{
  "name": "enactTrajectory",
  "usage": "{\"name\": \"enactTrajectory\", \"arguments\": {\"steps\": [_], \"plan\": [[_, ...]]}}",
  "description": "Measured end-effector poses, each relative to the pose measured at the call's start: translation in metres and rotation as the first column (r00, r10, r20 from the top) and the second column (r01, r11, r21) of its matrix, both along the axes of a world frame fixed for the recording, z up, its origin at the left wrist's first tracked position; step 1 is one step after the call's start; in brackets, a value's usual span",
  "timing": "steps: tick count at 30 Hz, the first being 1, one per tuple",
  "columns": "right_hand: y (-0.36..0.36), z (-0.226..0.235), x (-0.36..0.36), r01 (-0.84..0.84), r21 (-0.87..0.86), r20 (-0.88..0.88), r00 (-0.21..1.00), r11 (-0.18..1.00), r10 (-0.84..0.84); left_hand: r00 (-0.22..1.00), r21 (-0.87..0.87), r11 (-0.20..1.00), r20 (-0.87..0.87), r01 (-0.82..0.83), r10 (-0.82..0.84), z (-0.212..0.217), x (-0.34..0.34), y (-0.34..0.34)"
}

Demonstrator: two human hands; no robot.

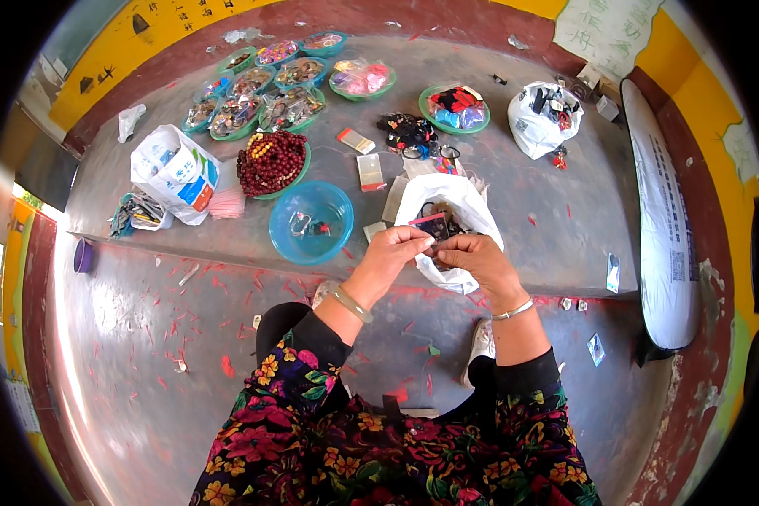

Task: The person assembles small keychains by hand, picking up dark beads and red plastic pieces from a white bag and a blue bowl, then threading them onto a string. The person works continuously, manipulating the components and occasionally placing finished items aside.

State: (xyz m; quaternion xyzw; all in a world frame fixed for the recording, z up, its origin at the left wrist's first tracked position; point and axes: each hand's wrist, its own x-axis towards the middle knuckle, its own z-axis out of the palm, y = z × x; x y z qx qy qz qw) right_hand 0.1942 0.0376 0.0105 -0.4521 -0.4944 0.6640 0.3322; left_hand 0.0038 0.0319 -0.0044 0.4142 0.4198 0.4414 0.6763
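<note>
My left hand and my right hand meet over a white plastic bag. Their fingertips pinch together at the lower edge of a small dark card with a pink edge, perhaps a clear packet; its detail is too small to make out. Inside the bag, under the hands, lie dark and brown small items. Left of the bag stands a translucent blue basin holding a few small trinkets, one of them red.
Green and blue baskets of accessories fill the raised platform's far left. Dark red bead strings lie nearer. Black hair ties, small boxes and two more white bags stand around. Red scraps litter the floor.
</note>
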Motion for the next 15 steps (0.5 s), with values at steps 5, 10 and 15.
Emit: {"name": "enactTrajectory", "arguments": {"steps": [5, 10, 15], "plan": [[-0.001, -0.003, -0.003, 0.038, 0.008, 0.009, 0.999, 0.999, -0.038, 0.998, 0.007, 0.998, -0.028, 0.063, -0.063, 0.002, -0.003, 0.001], [0.0, -0.005, -0.006, 0.126, 0.016, -0.038, 0.991, 0.992, -0.125, 0.999, -0.022, 0.999, 0.027, 0.043, -0.042, 0.006, -0.005, -0.002], [0.0, -0.001, -0.011, 0.162, 0.035, -0.048, 0.986, 0.986, -0.16, 0.997, -0.009, 0.998, 0.04, 0.067, -0.066, 0.004, -0.011, -0.002]]}}
